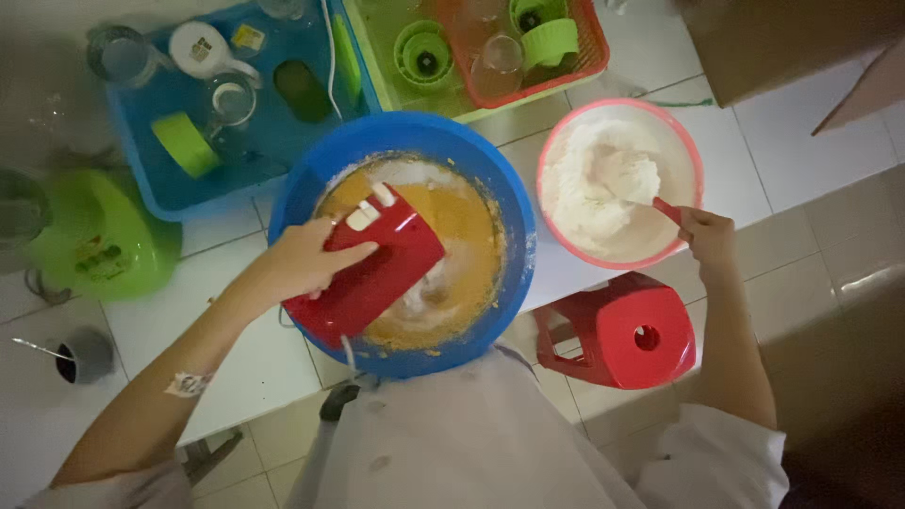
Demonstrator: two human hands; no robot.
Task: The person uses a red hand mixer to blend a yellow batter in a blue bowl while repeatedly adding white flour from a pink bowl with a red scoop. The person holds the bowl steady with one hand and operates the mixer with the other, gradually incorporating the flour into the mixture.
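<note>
The red hand mixer (377, 264) sits at the centre of the blue bowl (514, 226), over yellow batter (467, 250), the left hand (302, 259) wrapped firmly round its handle. At three o'clock, the right hand (707, 236) pinches a red-handled spoon (650, 193) dug into the flour (594, 188) in the pink bowl (693, 151). Best to keep the beaters sunk low while lifting flour across in small loads.

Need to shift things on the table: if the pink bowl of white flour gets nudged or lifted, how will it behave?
The pink bowl looks like thin plastic, so probably light but flexible. Heaped flour may puff or spill. The right hand holds a scoop inside; nudging could tip it.
</note>
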